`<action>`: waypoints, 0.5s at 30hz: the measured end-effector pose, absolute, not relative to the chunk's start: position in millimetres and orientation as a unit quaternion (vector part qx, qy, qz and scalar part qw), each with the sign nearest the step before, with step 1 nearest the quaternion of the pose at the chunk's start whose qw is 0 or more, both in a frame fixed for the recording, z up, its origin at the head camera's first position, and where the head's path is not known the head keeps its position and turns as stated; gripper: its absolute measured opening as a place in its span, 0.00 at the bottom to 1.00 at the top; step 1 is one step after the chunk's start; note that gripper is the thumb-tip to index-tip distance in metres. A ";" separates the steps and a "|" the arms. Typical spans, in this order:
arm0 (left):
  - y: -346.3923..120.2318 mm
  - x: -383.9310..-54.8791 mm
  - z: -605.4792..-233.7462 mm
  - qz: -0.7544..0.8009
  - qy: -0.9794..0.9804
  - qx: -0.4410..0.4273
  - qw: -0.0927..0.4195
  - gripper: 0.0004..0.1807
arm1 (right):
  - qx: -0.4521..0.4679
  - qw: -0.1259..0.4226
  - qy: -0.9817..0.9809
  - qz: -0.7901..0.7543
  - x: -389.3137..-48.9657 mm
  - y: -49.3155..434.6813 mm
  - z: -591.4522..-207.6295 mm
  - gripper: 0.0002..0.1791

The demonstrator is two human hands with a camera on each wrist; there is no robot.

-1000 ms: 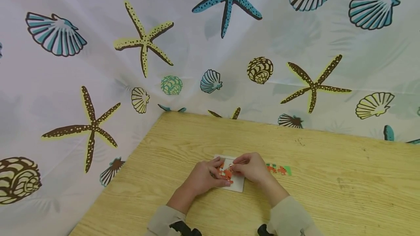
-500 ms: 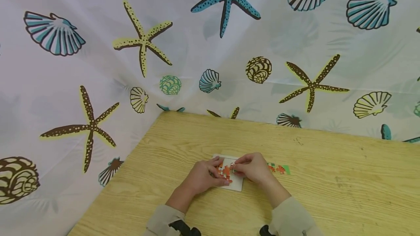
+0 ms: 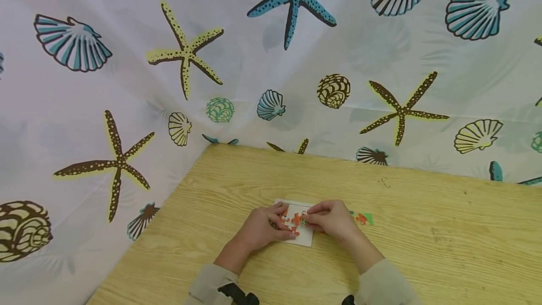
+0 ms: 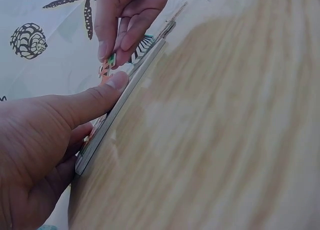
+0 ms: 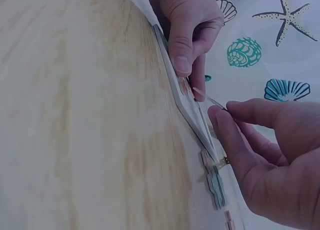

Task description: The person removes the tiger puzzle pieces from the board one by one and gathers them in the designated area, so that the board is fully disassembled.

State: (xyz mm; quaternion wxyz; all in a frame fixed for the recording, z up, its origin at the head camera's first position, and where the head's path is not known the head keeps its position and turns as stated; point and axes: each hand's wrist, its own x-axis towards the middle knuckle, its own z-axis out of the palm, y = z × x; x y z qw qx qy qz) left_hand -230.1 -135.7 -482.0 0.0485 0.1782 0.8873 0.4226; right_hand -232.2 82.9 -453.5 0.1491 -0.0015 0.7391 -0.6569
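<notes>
A small white puzzle board (image 3: 304, 240) lies on the table, with several orange-and-white puzzle pieces (image 3: 293, 229) on its left part. My left hand (image 3: 260, 227) rests over the board's left side, its thumb on the near edge and its fingers spread across the pieces. Thumb and forefinger of my right hand (image 3: 336, 220) pinch a thin puzzle piece (image 4: 112, 60), green and orange in the left wrist view. That piece is tilted just above the board's right half. In the right wrist view it shows edge-on between the fingertips.
Loose orange-and-green puzzle pieces (image 3: 363, 219) lie right of the board, partly behind my right hand. The wooden table (image 3: 237, 173) meets a white curtain (image 3: 254, 60) printed with shells and starfish at its back and left.
My right hand has shifted slightly right with the puzzle piece, uncovering more of the orange pieces on the board and covering some loose ones. The left hand has stayed in place.
</notes>
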 end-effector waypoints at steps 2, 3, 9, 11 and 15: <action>-135.1 -230.0 -482.7 0.424 0.887 0.176 0.050 0.09 | -0.008 0.153 0.733 -0.663 -231.0 85.6 -453.7 0.09; -134.9 -229.9 -483.1 0.424 0.887 0.174 0.051 0.09 | -0.011 0.155 0.730 -0.665 -230.3 86.8 -453.7 0.10; -132.2 -229.5 -484.1 0.427 0.885 0.177 0.054 0.09 | -0.006 0.154 0.728 -0.668 -226.1 95.6 -455.6 0.10; -131.7 -229.3 -484.0 0.424 0.887 0.175 0.051 0.08 | -0.003 0.151 0.729 -0.667 -224.8 99.1 -456.0 0.10; -132.3 -229.4 -484.6 0.421 0.890 0.168 0.044 0.08 | -0.004 0.147 0.731 -0.666 -224.1 104.1 -455.5 0.10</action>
